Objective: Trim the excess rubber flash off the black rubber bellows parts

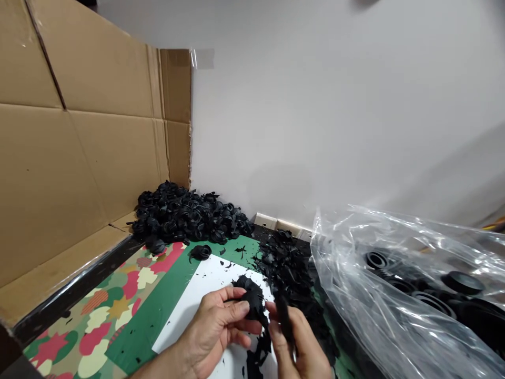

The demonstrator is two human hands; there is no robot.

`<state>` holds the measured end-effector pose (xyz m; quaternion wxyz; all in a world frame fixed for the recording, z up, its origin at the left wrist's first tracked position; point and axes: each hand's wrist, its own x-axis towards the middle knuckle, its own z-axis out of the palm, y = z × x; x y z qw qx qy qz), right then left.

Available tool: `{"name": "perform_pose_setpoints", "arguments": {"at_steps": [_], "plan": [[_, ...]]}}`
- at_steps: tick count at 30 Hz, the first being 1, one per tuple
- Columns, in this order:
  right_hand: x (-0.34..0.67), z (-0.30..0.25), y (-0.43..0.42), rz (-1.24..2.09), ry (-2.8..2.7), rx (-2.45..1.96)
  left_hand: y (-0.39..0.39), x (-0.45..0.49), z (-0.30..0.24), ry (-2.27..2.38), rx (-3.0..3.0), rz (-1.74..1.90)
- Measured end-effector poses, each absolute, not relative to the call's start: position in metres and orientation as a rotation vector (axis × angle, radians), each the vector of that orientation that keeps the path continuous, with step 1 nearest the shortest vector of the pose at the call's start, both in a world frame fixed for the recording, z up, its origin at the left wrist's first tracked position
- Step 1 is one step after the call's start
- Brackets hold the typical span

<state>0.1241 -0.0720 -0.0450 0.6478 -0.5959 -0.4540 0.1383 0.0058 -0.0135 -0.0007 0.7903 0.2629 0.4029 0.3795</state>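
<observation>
My left hand pinches a ribbed black rubber part between thumb and fingers, above a white sheet. Thin ragged flaps hang from its edge. Close beside it on the right, my right hand is closed around a slim dark tool; its tip is hidden, so I cannot tell its kind. The fingertips of that hand are at the part's right edge. Black scraps lie on the sheet just below. Another ribbed black part rests at the sheet's far edge.
A large heap of ribbed black parts sits against the wall and cardboard panel. Black trimmings are piled right of the sheet. At right, a clear plastic bag holds round black parts. Patterned green paper covers the table.
</observation>
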Motion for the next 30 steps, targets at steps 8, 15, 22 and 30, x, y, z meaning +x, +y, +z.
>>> {"name": "perform_pose_setpoints", "arguments": {"at_steps": [8, 15, 22, 30], "plan": [[0.12, -0.036, -0.068, 0.212, -1.084, -1.35, -0.026, 0.009, -0.011, 0.827, 1.077, 0.599], [0.125, -0.048, -0.072, 0.655, -0.71, -1.369, -0.025, 0.001, 0.001, 0.963, 1.611, 0.882], [0.124, -0.048, -0.068, 0.44, -0.995, -1.168, -0.025, 0.0, 0.001, 0.941, 1.791, 0.838], [0.124, -0.042, -0.067, 0.262, -1.172, -1.302, -0.03, -0.003, 0.001, 0.884, 2.118, 0.862]]}}
